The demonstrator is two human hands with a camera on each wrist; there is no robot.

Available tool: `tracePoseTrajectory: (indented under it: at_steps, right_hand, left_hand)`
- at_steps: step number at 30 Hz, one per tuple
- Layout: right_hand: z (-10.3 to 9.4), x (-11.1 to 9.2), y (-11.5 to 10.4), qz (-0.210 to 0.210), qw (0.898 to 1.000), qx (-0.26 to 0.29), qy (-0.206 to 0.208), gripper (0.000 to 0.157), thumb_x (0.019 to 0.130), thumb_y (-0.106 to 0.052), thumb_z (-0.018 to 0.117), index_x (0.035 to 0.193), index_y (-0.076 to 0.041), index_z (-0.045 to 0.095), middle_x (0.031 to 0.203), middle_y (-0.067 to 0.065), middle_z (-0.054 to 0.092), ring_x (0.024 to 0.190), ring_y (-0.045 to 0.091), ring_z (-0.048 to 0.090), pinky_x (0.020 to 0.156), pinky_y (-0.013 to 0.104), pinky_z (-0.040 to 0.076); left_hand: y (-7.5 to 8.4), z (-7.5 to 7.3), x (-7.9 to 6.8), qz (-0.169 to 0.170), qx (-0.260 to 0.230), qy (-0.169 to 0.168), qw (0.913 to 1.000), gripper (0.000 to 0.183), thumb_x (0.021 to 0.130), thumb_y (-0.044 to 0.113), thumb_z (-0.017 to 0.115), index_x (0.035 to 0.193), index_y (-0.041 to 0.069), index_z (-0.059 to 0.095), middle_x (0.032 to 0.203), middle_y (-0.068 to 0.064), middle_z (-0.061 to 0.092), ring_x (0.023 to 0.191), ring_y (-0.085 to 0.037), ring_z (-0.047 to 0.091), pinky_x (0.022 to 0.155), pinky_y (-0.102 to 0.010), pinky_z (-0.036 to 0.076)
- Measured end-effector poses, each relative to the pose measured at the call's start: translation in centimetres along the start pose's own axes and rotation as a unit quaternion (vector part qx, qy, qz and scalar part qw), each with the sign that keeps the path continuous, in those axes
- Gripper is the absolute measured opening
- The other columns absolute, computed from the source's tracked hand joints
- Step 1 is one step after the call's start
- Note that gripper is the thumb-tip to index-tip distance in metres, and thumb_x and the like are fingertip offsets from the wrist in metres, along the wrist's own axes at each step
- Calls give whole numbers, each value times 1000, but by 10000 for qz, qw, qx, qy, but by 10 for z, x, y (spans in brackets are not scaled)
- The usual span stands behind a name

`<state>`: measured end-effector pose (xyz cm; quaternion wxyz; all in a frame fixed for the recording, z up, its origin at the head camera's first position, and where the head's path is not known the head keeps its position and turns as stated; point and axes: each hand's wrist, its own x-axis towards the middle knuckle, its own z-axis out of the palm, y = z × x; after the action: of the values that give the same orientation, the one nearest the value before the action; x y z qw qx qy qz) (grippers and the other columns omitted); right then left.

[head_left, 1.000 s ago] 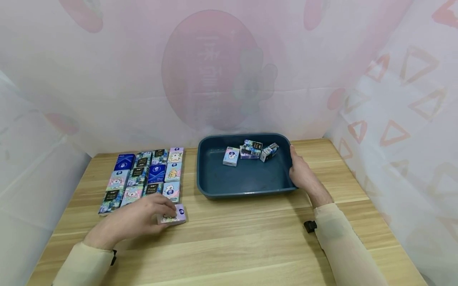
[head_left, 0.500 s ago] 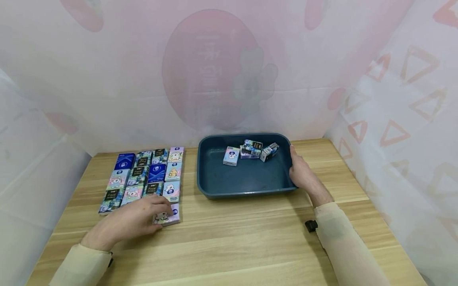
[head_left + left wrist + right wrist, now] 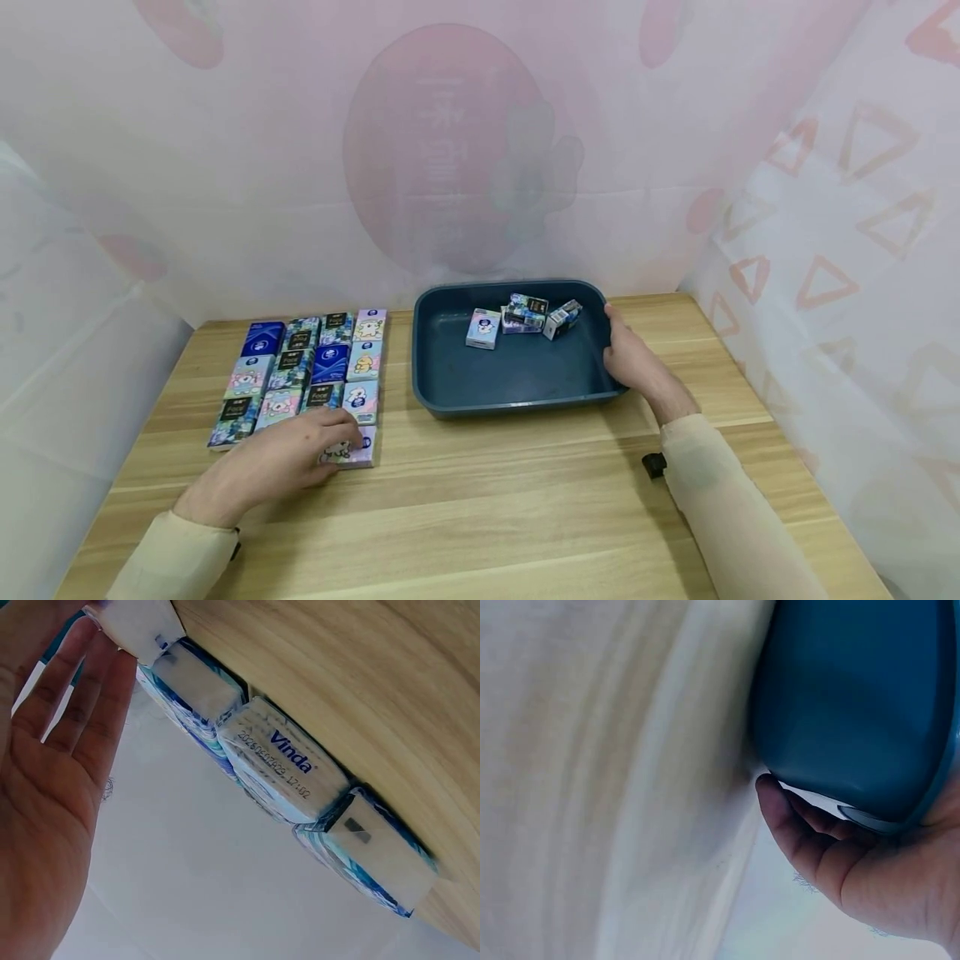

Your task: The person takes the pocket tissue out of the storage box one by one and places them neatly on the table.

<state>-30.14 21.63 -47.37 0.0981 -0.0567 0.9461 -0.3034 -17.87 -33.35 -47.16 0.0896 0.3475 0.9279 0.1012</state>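
Note:
My left hand (image 3: 281, 454) pinches a lilac cartoon-print tissue pack (image 3: 365, 450) at the near end of the right-hand column of packs. In the left wrist view the fingertips lie against that tissue pack (image 3: 139, 626), and beside it runs a row of packs, one marked Vinda (image 3: 289, 754). Part of the held pack is hidden under the fingers. My right hand (image 3: 637, 367) grips the right end of a dark blue plastic basin (image 3: 525, 407). In the right wrist view its fingers (image 3: 787, 832) bend around the basin's outer wall.
Several blue, floral and cartoon tissue packs (image 3: 328, 363) lie in close rows on the left of the wooden table (image 3: 487, 508). Inside the basin, a cartoon pack (image 3: 483, 328) lies apart from a small heap of packs (image 3: 527, 308). A printed cloth (image 3: 300, 167) hangs behind.
The left hand has moved the lilac tissue pack slightly left, into line with the column above it. The right hand stays on the basin, which has hardly shifted.

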Motion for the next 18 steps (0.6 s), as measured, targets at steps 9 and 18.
tracePoseTrajectory:
  at_steps: [9,18]
  right_hand:
    - [-11,20,-3,123,9997,214,37,82,113,0,46,184,8,7,186,45,24,175,58,32,142,73,33]
    - [-1,32,-2,117,9998,-163,85,83,112,7,39,184,9,-1,193,37,10,181,56,15,150,68,14]
  left_hand:
    - [6,-3,3,-197,43,-69,9998,35,95,14,99,123,29,83,133,5,80,122,-20,78,104,-44,71]
    - [17,-13,14,-129,-22,-119,9998,23,101,20,95,121,25,85,123,7,82,111,-14,79,96,-41,72]
